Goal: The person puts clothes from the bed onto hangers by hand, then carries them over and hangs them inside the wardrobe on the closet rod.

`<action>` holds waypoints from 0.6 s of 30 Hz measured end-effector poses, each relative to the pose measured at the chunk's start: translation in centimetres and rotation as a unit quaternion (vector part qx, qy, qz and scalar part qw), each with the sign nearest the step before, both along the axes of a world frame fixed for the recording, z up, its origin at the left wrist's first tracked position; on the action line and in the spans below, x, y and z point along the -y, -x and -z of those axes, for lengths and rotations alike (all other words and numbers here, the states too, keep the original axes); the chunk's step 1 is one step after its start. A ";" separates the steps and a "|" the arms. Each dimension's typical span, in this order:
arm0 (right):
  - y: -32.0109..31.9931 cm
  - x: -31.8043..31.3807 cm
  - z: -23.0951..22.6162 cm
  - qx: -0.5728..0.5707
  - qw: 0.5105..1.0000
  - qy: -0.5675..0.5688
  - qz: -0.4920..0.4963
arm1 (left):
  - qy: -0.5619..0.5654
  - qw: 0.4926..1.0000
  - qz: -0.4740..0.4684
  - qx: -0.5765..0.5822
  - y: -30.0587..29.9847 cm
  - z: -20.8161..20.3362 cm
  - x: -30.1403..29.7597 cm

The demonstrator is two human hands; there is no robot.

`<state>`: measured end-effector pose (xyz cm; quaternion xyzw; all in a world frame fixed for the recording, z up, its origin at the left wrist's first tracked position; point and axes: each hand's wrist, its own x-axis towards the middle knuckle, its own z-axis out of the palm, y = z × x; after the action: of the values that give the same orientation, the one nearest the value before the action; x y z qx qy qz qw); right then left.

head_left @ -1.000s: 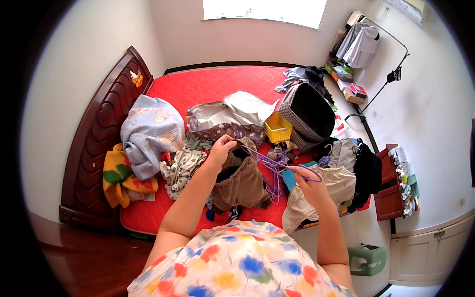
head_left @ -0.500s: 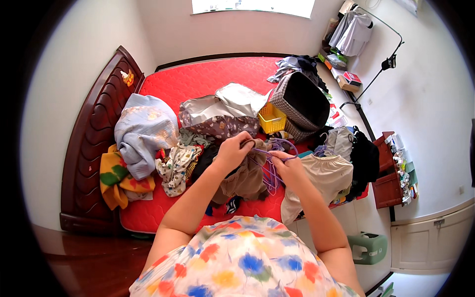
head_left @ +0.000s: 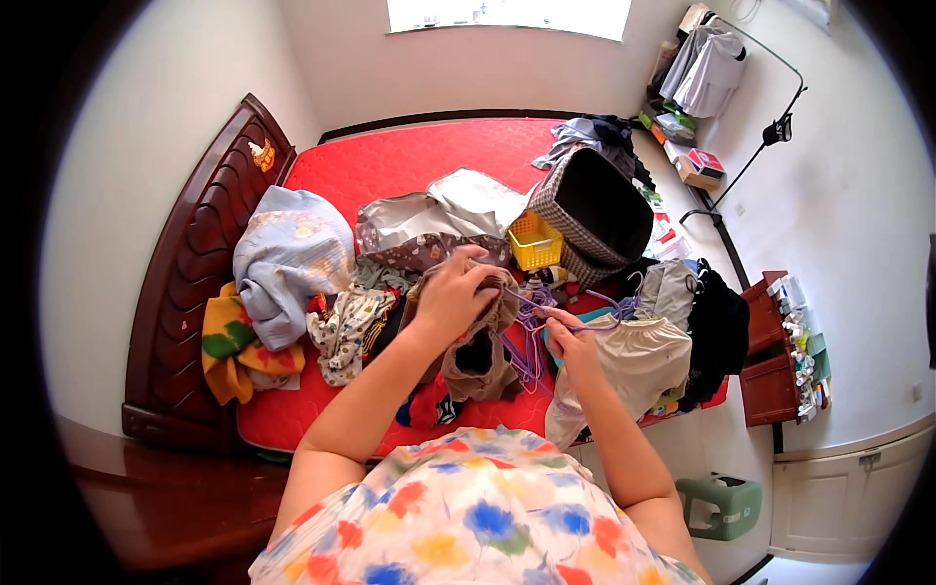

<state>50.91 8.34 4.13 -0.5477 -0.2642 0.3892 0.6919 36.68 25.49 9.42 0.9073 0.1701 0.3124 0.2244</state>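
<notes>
My left hand (head_left: 456, 294) is closed on the waistband of a brown garment (head_left: 487, 378), perhaps trousers or shorts, which hangs over the bed's front. In my right hand (head_left: 573, 343) is a purple clothes hanger (head_left: 606, 324); its one end reaches toward the brown garment's upper edge. My left fingers partly hide where hanger and cloth meet. Below and between my hands lies a tangle of purple hangers (head_left: 529, 363). Just right of my right hand are beige elastic-waist trousers (head_left: 643, 356).
A red mattress (head_left: 419, 146) bears a grey-and-white cover (head_left: 439, 219), yellow basket (head_left: 535, 242), checked storage box (head_left: 595, 210), blue quilt (head_left: 292, 253) and piled clothes. A dark headboard (head_left: 200, 263) stands left. On the floor at right is a green stool (head_left: 721, 507).
The brown garment has turned, so its dark opening now shows. My left hand has shifted slightly left and up its waistband. My right hand has drawn the hanger rightward and a little down.
</notes>
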 end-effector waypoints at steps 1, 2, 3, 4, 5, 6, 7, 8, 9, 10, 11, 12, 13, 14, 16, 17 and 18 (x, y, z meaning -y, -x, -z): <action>-0.6 0.1 0.0 0.006 1.000 -0.012 -0.017 | -0.171 0.983 -0.050 -0.041 -0.1 -0.5 -0.1; -1.1 0.3 -0.1 0.002 1.000 -0.014 -0.018 | -0.190 0.978 -0.086 -0.031 -0.5 -0.8 0.1; -1.6 0.6 -0.2 0.000 1.000 -0.012 -0.024 | -0.192 0.977 -0.085 -0.035 -0.9 -0.2 -0.3; -2.0 0.7 -0.4 -0.003 0.999 -0.011 -0.031 | -0.186 0.979 -0.052 -0.064 -1.0 0.9 -1.2; -2.8 0.9 -0.3 -0.006 0.999 -0.013 -0.031 | -0.180 0.979 -0.016 -0.092 -1.5 1.2 -1.5; -3.8 1.2 -0.1 0.005 0.999 -0.015 -0.050 | -0.150 0.982 0.013 -0.114 -1.8 1.6 -1.4; -4.8 1.4 -0.2 0.018 0.997 -0.016 -0.069 | -0.152 0.981 0.015 -0.117 -2.5 1.7 -1.2; -5.9 1.7 -0.4 0.015 0.997 -0.019 -0.067 | -0.109 0.987 0.048 -0.112 -3.0 1.8 -0.8; -6.9 2.0 -0.6 0.016 0.995 -0.013 -0.094 | -0.066 0.989 0.080 -0.107 -3.5 1.9 -0.3; -7.7 2.3 -1.1 0.016 0.993 -0.006 -0.119 | -0.090 0.986 0.114 -0.082 -4.4 1.2 0.6; -8.2 2.3 -1.6 0.013 0.993 -0.008 -0.116 | -0.075 0.985 0.116 -0.101 -5.2 1.2 1.6; -8.5 2.1 -2.1 0.039 0.992 -0.009 -0.123 | -0.076 0.986 0.121 -0.084 -6.1 1.1 2.6; -8.8 1.9 -2.6 0.066 0.989 -0.011 -0.133 | -0.077 0.987 0.123 -0.066 -6.9 0.9 3.3; -9.3 1.8 -3.0 0.097 0.986 -0.002 -0.135 | -0.078 0.987 0.123 -0.068 -7.5 0.9 3.7; -10.6 1.4 -3.2 0.149 0.980 0.037 -0.130 | -0.046 0.992 0.092 -0.079 -8.6 0.8 4.1; -11.2 1.2 -3.1 0.203 0.968 0.076 -0.125 | -0.047 0.992 0.091 -0.080 -9.1 0.8 4.4; -11.4 1.1 -2.9 0.203 0.974 0.046 -0.086 | -0.042 0.995 0.072 -0.056 -9.6 0.7 4.7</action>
<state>62.35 7.29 7.08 -0.6220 -0.4271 0.3393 0.5617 46.25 20.82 8.76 0.9417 0.1037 0.2514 0.1983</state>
